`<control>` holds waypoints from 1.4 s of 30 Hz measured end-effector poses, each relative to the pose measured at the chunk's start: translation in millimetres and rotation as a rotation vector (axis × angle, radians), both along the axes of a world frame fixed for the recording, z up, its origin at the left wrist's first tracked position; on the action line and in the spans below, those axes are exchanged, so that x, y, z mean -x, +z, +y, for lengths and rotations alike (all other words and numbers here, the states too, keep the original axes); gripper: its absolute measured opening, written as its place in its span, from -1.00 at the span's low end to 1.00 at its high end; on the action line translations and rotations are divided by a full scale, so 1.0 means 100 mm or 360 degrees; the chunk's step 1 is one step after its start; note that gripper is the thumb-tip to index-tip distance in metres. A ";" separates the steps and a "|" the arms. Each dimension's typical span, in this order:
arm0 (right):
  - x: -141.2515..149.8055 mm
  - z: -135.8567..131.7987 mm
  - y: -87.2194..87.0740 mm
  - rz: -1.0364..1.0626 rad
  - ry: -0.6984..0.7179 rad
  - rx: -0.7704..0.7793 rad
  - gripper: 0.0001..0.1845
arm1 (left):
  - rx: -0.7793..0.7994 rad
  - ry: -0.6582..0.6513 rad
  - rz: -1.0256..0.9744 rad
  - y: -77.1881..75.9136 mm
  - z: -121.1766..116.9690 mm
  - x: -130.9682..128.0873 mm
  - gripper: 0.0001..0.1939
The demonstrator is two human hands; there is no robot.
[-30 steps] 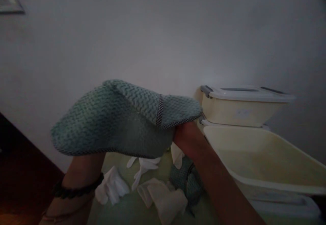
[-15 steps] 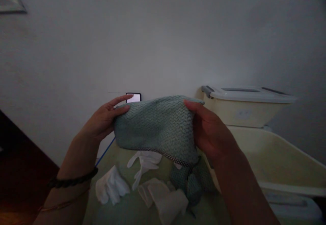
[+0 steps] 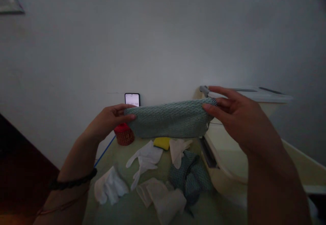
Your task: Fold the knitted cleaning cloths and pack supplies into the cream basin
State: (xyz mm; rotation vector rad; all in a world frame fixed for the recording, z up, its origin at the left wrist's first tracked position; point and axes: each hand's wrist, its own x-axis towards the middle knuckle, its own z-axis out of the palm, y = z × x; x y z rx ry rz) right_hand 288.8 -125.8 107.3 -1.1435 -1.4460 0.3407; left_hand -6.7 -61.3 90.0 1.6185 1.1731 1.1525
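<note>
A green knitted-textured cleaning cloth [image 3: 168,119] is stretched level in the air between both hands, folded into a long strip. My left hand [image 3: 112,119] pinches its left end between thumb and fingers. At the other end, my right hand [image 3: 229,113] grips the checked edge, with the index finger raised. Below the cloth lie white gloves [image 3: 146,157], a folded white glove [image 3: 110,187], off-white cloth items [image 3: 163,197] and a second green cloth [image 3: 189,174], crumpled. A yellow sponge [image 3: 161,143] shows just under the held cloth's lower edge.
A red basket-like container [image 3: 124,135] stands behind my left hand. A phone [image 3: 132,99] leans upright against the wall [image 3: 163,41]. Pale plastic bins [image 3: 229,153] are on the right, one with a grey-handled lid [image 3: 275,96]. A green-covered table [image 3: 109,157] lies below.
The cloth has gone from a deep hanging panel to a narrower strip. My right hand has shifted right and regripped its corner. The red container and sponge have come into view.
</note>
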 end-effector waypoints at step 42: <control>0.41 -0.16 0.04 -0.0665 0.0507 -0.0051 -0.87 | -0.0677 -0.0545 0.0346 0.16 -0.48 -0.46 -0.87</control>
